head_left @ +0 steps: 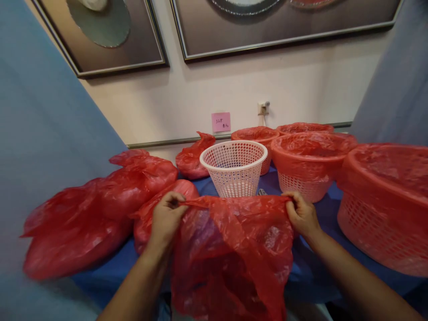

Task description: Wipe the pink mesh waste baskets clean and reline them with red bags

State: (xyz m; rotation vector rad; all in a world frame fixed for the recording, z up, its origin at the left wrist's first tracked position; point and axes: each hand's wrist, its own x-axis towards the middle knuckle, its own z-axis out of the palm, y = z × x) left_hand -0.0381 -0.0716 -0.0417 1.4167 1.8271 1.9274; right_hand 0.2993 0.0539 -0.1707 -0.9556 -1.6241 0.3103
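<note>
A thin red plastic bag (234, 249) hangs spread out in front of me, its top edge stretched between both hands. My left hand (167, 216) pinches the left corner of that edge, and my right hand (302, 214) grips the right corner. Just behind the bag stands a white perforated plastic basket (234, 167), upright and unlined; the bag's top edge hides its base. The lower part of the bag drops below the table's front edge.
Filled red bags (80, 223) lie along the left, with another red bag (194, 158) by the wall. Several baskets lined with red bags, among them a large basket (384, 214), stand on the right. The table has a blue cloth (323, 223). A pink note (221, 121) and socket (263, 108) are on the wall.
</note>
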